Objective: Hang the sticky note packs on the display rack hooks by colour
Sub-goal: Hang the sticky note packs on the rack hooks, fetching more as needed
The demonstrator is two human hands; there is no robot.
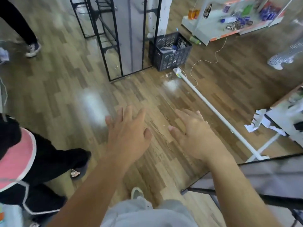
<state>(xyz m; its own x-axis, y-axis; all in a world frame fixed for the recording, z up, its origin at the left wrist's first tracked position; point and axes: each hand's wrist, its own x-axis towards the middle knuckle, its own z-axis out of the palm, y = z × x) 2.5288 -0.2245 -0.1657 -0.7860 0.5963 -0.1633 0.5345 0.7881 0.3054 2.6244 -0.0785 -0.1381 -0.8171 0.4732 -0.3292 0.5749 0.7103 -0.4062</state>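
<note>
Both my hands are stretched out in front of me over the wooden floor, palms down and fingers spread. My left hand [127, 130] holds nothing. My right hand [194, 133] is likewise bare, a little apart from the left. A white display rack [205, 22] with hooks carrying small coloured packs stands at the far upper right, blurred; a green pack [247, 10] and blue packs [268, 13] hang on it. I cannot make out any sticky note pack close to my hands.
A black metal frame [114, 46] stands ahead, with a dark plastic crate [170, 54] beside it. A white pole [213, 110] lies on the floor at right. A person in black trousers [49, 159] stands at left; other legs show at the far corners.
</note>
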